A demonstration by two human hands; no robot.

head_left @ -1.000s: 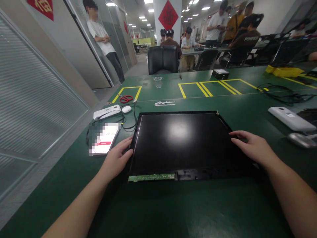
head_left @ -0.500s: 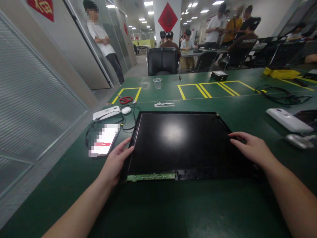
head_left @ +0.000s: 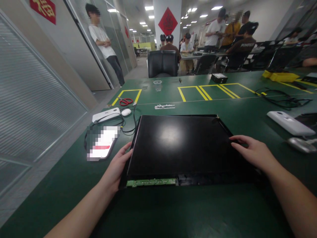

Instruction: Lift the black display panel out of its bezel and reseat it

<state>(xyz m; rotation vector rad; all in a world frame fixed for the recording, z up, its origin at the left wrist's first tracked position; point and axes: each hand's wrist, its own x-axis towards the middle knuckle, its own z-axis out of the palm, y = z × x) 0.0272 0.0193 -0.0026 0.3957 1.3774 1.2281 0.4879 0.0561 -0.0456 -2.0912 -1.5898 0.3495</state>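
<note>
A black LCD screen panel lies face up in its dark frame on the table. Along the frame's near left side runs a strip of green circuit board. At the panel's left edge my left hand is closed, thumb at the rim and the other fingers partly hidden beneath. My right hand grips the right edge between thumb and forefinger, its lower fingers out of sight.
Left of the screen are a phone, a white device, a white mouse and red scissors. Behind stands a plastic cup. To the right lie another white device, a silver mouse and black cables. Several people are farther back.
The scene sits slightly lower in the picture. At the far left, the panel's edge now covers more of the frame's rim. Both hands keep their hold.
</note>
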